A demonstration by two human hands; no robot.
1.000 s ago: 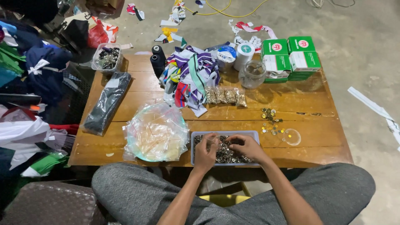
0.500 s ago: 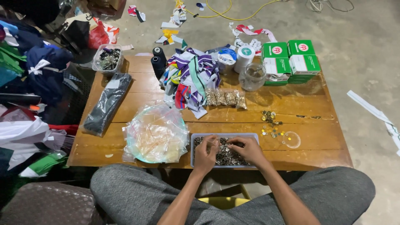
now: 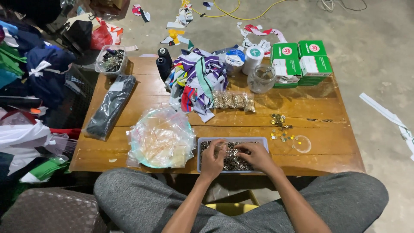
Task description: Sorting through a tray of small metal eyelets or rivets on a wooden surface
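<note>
A shallow grey tray (image 3: 202, 141) full of small dark metal pieces (image 3: 233, 160) sits at the near edge of a low wooden table (image 3: 327, 142). My left hand (image 3: 213, 158) rests in the tray's left half, fingers curled down into the pieces. Over the right half, my right hand (image 3: 257, 156) has its fingertips pinched among the pieces. Whether either hand holds a piece is hidden by the fingers. A clear plastic bag of small empty packets (image 3: 161, 139) lies just left of the tray.
Right of the tray lie loose gold bits (image 3: 281, 129) and a clear lid (image 3: 302, 144). Farther back are striped ribbons (image 3: 197, 82), small filled packets (image 3: 233, 100), a glass jar (image 3: 261, 79), green-and-white boxes (image 3: 302, 62), black thread spools (image 3: 163, 62), a long black bag (image 3: 111, 106) and a container (image 3: 111, 60).
Both hands stay in the tray; the fingers shift slightly among the metal pieces. Nothing else on the table has moved.
</note>
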